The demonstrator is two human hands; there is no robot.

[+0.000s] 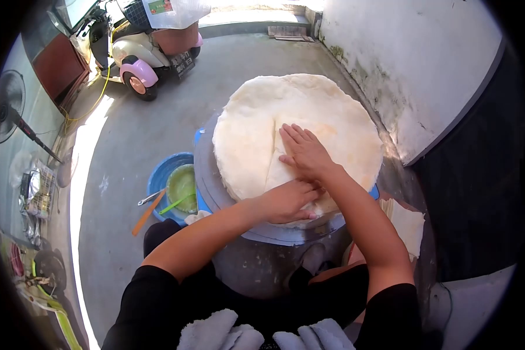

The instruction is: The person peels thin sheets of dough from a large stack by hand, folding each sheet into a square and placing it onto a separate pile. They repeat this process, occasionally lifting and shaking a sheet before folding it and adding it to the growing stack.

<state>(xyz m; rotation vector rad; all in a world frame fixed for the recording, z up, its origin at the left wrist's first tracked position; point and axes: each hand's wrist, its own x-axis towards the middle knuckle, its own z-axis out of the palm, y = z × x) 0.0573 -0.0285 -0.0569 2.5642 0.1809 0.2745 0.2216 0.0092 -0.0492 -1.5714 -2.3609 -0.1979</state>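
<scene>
A large round stack of pale, flat dough sheets (245, 134) lies on a round grey board in front of me. My right hand (303, 153) rests flat on the top sheet near its middle, fingers stretched out. Nearer to me, my left hand (289, 201) lies palm down on the front part of the stack, its fingers pointing right and partly under my right wrist. A straight seam runs across the top sheet just left of my right hand. Neither hand holds anything that shows.
A blue basin (157, 178) with a green bowl (182, 185) and utensils stands left of the board. More flat sheets (407, 224) lie at the right. A scooter (137, 55) is at the upper left, a fan (7, 108) far left, a white wall (414, 70) right.
</scene>
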